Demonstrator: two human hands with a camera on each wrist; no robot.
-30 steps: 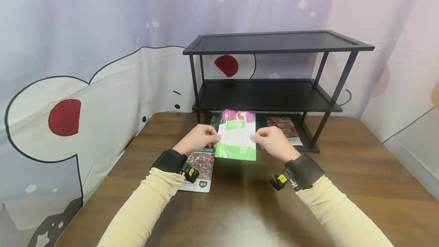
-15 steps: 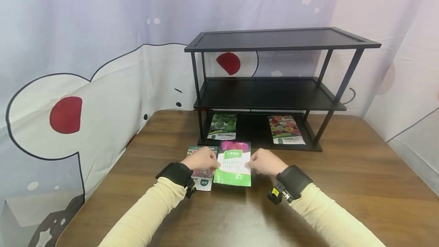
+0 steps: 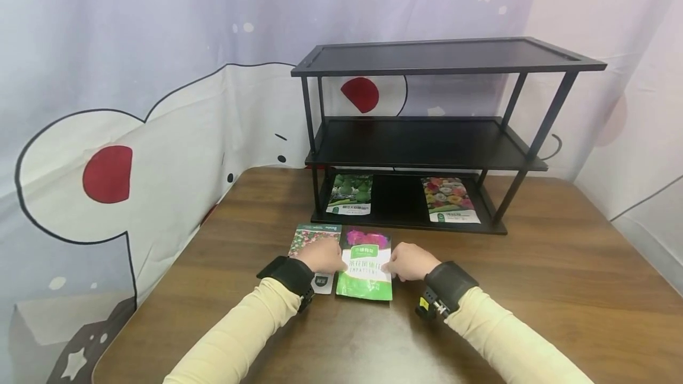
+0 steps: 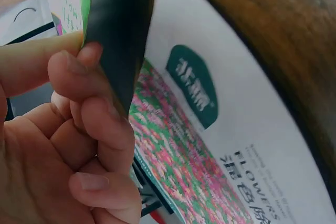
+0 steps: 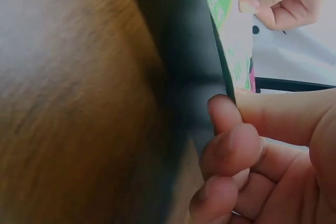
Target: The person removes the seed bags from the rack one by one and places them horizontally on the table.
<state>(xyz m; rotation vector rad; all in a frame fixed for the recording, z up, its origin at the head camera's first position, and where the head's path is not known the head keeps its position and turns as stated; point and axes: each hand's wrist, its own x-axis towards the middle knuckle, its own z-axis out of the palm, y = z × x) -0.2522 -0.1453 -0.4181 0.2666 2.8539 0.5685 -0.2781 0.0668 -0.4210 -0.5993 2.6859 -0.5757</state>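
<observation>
A green and white seed packet [image 3: 365, 280] with magenta flowers at its top is pinched between both hands, just above the table or touching it; I cannot tell which. My left hand [image 3: 323, 255] grips its left edge between thumb and curled fingers, as the left wrist view shows. On the right edge, my right hand [image 3: 412, 262] pinches with thumb and forefinger; in the right wrist view the packet [image 5: 231, 35] stands tilted off the surface. Under the left hand lies a flower seed packet [image 4: 178, 140] with pink blossoms and a white lower band, partly covered by that hand.
A black three-tier shelf [image 3: 427, 144] stands behind the hands. Its bottom tier bears a green vegetable packet [image 3: 350, 194] at left and a colourful flower packet [image 3: 450, 200] at right. The brown wooden table [image 3: 560, 265] extends to both sides, with a printed curtain [image 3: 176, 170] behind.
Both hands have brought the green and white packet down and toward the person, from in front of the shelf's lower tier to beside the pink flower packet. The bottom-tier packets have come into view.
</observation>
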